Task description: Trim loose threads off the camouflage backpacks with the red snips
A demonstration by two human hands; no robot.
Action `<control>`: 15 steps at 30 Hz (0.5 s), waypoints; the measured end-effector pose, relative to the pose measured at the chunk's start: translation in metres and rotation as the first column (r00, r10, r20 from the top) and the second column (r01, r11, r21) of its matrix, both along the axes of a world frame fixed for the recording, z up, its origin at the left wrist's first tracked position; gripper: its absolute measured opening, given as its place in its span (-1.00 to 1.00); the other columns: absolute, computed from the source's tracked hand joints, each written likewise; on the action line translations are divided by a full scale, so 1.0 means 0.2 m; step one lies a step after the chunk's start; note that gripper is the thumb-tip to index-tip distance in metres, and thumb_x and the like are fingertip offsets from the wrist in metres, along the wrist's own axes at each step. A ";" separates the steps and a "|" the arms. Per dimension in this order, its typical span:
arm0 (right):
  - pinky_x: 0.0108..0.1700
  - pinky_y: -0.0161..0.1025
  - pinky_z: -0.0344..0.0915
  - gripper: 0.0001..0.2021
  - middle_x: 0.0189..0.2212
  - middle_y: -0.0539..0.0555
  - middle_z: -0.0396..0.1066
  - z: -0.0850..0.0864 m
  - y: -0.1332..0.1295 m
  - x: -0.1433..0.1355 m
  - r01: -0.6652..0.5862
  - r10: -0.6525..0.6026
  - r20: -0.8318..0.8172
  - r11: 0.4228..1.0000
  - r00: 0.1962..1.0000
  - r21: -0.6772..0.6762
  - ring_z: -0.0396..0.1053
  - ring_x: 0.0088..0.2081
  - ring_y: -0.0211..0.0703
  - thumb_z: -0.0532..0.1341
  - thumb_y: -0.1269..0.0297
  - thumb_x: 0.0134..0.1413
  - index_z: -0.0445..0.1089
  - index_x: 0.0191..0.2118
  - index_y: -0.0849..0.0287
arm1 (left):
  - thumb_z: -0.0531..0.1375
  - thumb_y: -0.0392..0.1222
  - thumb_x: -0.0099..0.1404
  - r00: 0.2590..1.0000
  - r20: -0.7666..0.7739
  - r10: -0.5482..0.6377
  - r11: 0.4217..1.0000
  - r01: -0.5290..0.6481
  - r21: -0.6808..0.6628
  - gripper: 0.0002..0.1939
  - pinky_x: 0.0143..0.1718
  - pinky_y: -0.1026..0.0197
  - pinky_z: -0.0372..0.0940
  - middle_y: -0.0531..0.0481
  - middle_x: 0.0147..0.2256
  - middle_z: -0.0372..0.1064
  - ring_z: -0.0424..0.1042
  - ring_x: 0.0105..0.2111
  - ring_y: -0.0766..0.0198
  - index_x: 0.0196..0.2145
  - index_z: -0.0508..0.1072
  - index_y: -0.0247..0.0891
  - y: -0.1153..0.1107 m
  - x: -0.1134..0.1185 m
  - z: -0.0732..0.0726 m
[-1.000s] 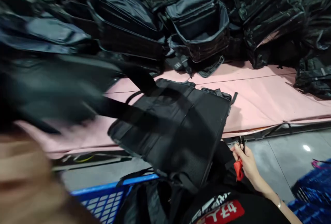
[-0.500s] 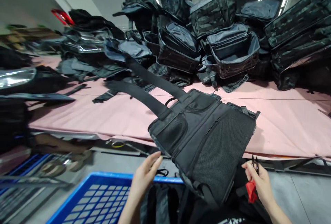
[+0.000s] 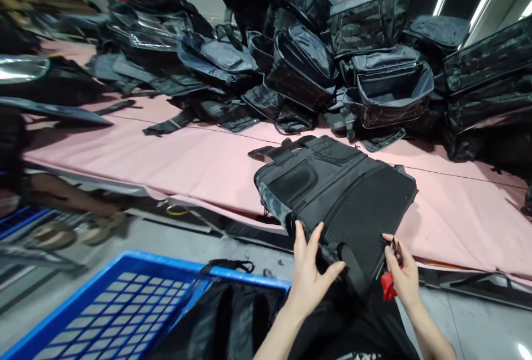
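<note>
A black backpack with mesh back panels lies back side up on the pink-covered table, its lower end hanging over the front edge. My left hand touches its near left edge, fingers spread. At the near right edge, my right hand holds small dark thread snips, points upward. A red scrap of cloth hangs from the snips' handle. Whether the right fingertips also press the backpack, I cannot tell.
Several open camouflage backpacks are heaped along the back of the table. On the floor at lower left stands a blue plastic crate, with dark bags at its right side. A person's feet show at far left.
The backpack's wide straps, stretched out to the left before, now lie short at its far end. My left hand has moved right onto the backpack's edge; my right hand has shifted slightly left.
</note>
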State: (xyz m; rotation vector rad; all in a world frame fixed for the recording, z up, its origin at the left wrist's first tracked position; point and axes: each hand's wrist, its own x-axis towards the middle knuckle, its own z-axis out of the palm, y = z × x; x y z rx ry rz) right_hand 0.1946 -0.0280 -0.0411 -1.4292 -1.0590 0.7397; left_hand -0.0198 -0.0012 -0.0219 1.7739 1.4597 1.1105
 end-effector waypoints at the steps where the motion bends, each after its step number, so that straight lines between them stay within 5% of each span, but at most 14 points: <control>1: -0.28 -0.28 0.29 -0.59 -0.28 0.14 0.37 0.02 0.02 0.02 0.004 -0.004 0.029 1.000 1.000 0.007 0.32 -0.29 -0.15 0.19 0.07 0.02 0.39 -0.07 0.22 | 0.20 0.05 0.12 1.000 -0.028 0.006 1.000 -0.005 0.008 -0.25 0.18 -0.18 -0.14 -0.22 0.29 -0.58 -0.39 0.27 -0.06 0.21 0.07 -0.19 0.01 0.03 0.01; 3: -0.11 -0.21 0.27 -0.61 -0.14 0.16 0.36 0.04 0.05 0.05 -0.039 0.038 0.085 0.999 0.996 0.005 0.30 -0.13 -0.09 0.17 0.07 0.05 0.40 -0.07 0.21 | 0.21 0.01 0.12 0.997 -0.062 0.035 0.999 -0.034 0.028 -0.28 0.16 -0.20 -0.10 -0.23 0.28 -0.65 -0.39 0.27 -0.11 0.19 0.10 -0.20 0.03 0.10 0.01; 6: -0.10 -0.21 0.24 -0.59 -0.11 0.14 0.35 0.04 0.04 0.06 -0.109 0.119 0.205 0.992 0.971 -0.061 0.30 -0.21 -0.15 0.17 0.08 0.07 0.36 0.00 0.18 | 0.13 -0.12 0.19 0.996 -0.064 0.069 0.993 -0.062 0.101 -0.45 0.17 -0.18 -0.09 -0.20 0.28 -0.69 -0.40 0.27 -0.11 0.13 0.20 -0.25 0.03 0.16 0.00; 11: -0.35 -0.31 0.18 -0.56 -0.38 0.07 0.33 -0.01 0.00 0.01 -0.093 0.125 0.282 0.988 0.951 -0.125 0.18 -0.46 -0.27 0.18 0.08 0.06 0.34 0.03 0.19 | 0.02 -0.25 0.23 0.995 0.050 0.091 0.975 -0.099 0.196 -0.71 0.23 -0.15 -0.20 -0.09 0.17 0.07 -0.27 0.27 0.05 -0.15 0.44 -0.24 -0.02 0.15 -0.04; 13: -0.40 -0.32 0.14 -0.56 -0.47 0.03 0.27 -0.02 0.00 0.00 -0.082 0.113 0.262 0.989 0.958 -0.124 0.13 -0.49 -0.28 0.19 0.07 0.06 0.35 0.01 0.20 | 0.02 -0.20 0.24 0.960 0.242 0.138 0.981 -0.166 0.099 -0.75 0.22 -0.10 -0.10 -0.10 0.06 0.25 -0.05 0.22 0.08 -0.22 0.46 -0.23 -0.04 0.09 -0.03; 15: -0.42 -0.33 0.10 -0.57 -0.55 -0.01 0.17 -0.03 0.01 0.00 -0.075 0.102 0.250 0.990 0.963 -0.115 0.08 -0.51 -0.30 0.19 0.07 0.06 0.36 -0.01 0.21 | 0.05 -0.10 0.24 0.847 0.456 0.272 0.961 -0.264 -0.082 -0.73 0.16 -0.09 0.02 -0.14 -0.04 0.35 0.21 0.09 0.06 -0.21 0.44 -0.27 -0.05 -0.03 0.00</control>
